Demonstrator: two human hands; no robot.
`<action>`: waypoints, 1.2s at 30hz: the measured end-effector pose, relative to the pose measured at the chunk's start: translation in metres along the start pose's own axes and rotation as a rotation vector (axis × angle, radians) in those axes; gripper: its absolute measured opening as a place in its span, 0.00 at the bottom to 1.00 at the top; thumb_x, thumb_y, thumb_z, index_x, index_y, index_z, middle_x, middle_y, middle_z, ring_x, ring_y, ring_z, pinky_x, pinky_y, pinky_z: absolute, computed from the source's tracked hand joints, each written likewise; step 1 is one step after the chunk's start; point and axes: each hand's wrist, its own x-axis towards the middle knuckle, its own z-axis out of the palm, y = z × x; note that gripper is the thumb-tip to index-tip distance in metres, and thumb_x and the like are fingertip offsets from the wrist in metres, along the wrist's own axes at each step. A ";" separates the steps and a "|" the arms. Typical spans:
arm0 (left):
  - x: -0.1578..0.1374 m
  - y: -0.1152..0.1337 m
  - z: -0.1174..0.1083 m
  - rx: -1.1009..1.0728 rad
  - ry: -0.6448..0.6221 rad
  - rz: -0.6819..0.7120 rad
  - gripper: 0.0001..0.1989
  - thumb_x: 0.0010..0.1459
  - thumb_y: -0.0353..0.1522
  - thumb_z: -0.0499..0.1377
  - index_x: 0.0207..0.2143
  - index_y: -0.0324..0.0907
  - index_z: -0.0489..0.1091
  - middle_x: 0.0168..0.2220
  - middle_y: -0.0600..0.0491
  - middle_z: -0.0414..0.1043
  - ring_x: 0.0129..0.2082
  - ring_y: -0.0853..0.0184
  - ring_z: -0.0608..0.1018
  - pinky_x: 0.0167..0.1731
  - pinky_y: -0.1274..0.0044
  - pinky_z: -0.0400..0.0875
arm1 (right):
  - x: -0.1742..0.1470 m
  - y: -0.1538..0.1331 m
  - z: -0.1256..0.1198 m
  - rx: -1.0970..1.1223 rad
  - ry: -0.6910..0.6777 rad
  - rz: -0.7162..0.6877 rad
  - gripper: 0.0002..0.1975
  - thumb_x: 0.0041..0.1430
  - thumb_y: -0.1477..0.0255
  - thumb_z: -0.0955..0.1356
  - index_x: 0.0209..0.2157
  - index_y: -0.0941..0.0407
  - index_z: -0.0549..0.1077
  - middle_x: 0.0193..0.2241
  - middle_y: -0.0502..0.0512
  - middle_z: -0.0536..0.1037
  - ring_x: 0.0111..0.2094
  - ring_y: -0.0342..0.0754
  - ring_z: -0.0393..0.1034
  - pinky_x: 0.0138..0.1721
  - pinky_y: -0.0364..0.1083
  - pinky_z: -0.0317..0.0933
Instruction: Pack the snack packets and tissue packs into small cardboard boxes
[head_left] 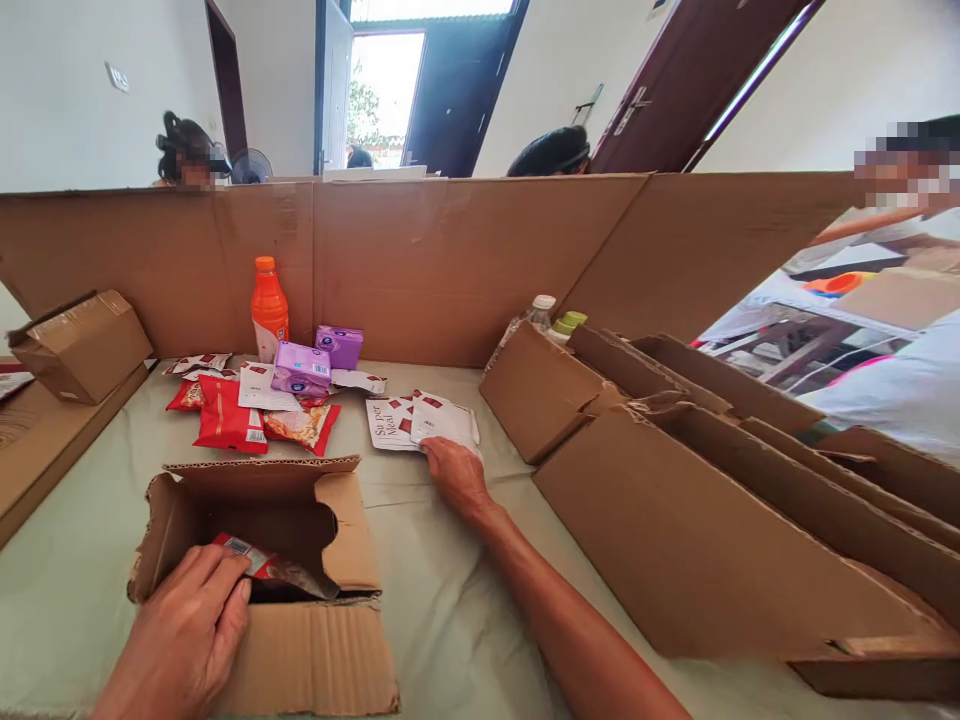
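My left hand (191, 610) is over the near left side of an opened cardboard box (352, 520), fingers together and closed on a red snack packet (274, 568) that lies partly inside it; the fingertips partly cover the packet. My right arm stretches forward, and my right hand (456, 475) is closed on the near edge of a white sachet (446, 418). That sachet overlaps another white packet (388, 425) printed "Super Meal". To their left lie red snack bags (229, 415), more white sachets (262, 388) and two purple packs (301, 368).
An orange-capped bottle (268, 305) stands behind the packets, against a cardboard wall (450, 270). Cardboard dividers (697, 520) fill the right side, with a clear bottle (525, 325) behind. A closed carton (86, 345) sits at left. Other people are beyond the wall.
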 end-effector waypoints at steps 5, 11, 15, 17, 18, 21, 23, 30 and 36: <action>-0.003 -0.001 0.000 -0.024 0.003 0.020 0.16 0.69 0.34 0.48 0.36 0.44 0.75 0.32 0.52 0.79 0.31 0.64 0.80 0.31 0.74 0.76 | -0.014 0.012 -0.001 -0.080 -0.006 -0.006 0.21 0.66 0.78 0.61 0.57 0.56 0.75 0.57 0.60 0.76 0.56 0.52 0.70 0.53 0.46 0.59; -0.010 -0.004 -0.001 -0.052 -0.045 0.029 0.12 0.67 0.33 0.51 0.39 0.44 0.75 0.34 0.52 0.79 0.33 0.64 0.80 0.33 0.75 0.77 | -0.003 0.022 0.005 -0.176 0.018 0.059 0.25 0.64 0.82 0.60 0.59 0.57 0.72 0.60 0.66 0.73 0.57 0.57 0.67 0.50 0.50 0.60; -0.012 -0.001 -0.003 -0.063 -0.029 0.017 0.13 0.67 0.32 0.50 0.38 0.44 0.75 0.33 0.53 0.78 0.32 0.64 0.79 0.33 0.75 0.76 | 0.005 0.027 0.005 -0.202 0.033 0.054 0.22 0.66 0.80 0.58 0.54 0.58 0.77 0.54 0.68 0.77 0.54 0.57 0.69 0.50 0.51 0.59; -0.011 0.001 -0.004 -0.058 -0.012 0.011 0.14 0.68 0.32 0.49 0.37 0.44 0.75 0.32 0.52 0.78 0.31 0.64 0.79 0.32 0.74 0.76 | 0.003 0.029 0.004 -0.210 0.033 0.047 0.21 0.67 0.80 0.58 0.51 0.60 0.78 0.52 0.68 0.79 0.52 0.57 0.71 0.51 0.51 0.58; -0.011 0.002 -0.004 -0.055 -0.013 0.015 0.14 0.68 0.32 0.49 0.37 0.44 0.75 0.32 0.52 0.78 0.31 0.64 0.79 0.32 0.74 0.76 | 0.001 0.030 0.003 -0.214 0.032 0.043 0.20 0.67 0.80 0.58 0.51 0.59 0.78 0.51 0.67 0.79 0.52 0.56 0.71 0.51 0.51 0.57; -0.012 -0.001 -0.003 -0.042 -0.037 0.036 0.13 0.67 0.33 0.51 0.39 0.44 0.75 0.34 0.53 0.79 0.32 0.64 0.80 0.33 0.74 0.77 | -0.006 0.034 0.001 -0.228 0.030 0.038 0.19 0.68 0.77 0.60 0.54 0.57 0.77 0.56 0.65 0.77 0.55 0.55 0.69 0.52 0.50 0.56; -0.013 -0.004 -0.002 -0.034 -0.040 0.033 0.12 0.67 0.33 0.52 0.40 0.44 0.76 0.35 0.52 0.80 0.34 0.64 0.81 0.34 0.74 0.78 | -0.009 0.036 0.001 -0.247 0.034 0.050 0.21 0.67 0.76 0.62 0.59 0.57 0.73 0.62 0.65 0.71 0.59 0.56 0.66 0.52 0.51 0.56; -0.018 -0.008 0.001 -0.068 -0.104 -0.007 0.12 0.67 0.34 0.52 0.42 0.46 0.76 0.37 0.52 0.79 0.36 0.63 0.81 0.37 0.74 0.78 | 0.008 0.034 -0.001 -0.313 0.009 0.039 0.21 0.67 0.80 0.59 0.56 0.62 0.74 0.55 0.71 0.75 0.52 0.58 0.70 0.48 0.52 0.58; -0.021 -0.005 0.005 -0.068 -0.038 -0.042 0.13 0.68 0.35 0.50 0.40 0.46 0.75 0.36 0.52 0.79 0.36 0.62 0.80 0.37 0.72 0.77 | 0.008 0.027 -0.014 -0.319 -0.039 -0.027 0.20 0.66 0.82 0.58 0.49 0.62 0.79 0.49 0.71 0.79 0.51 0.57 0.72 0.48 0.51 0.57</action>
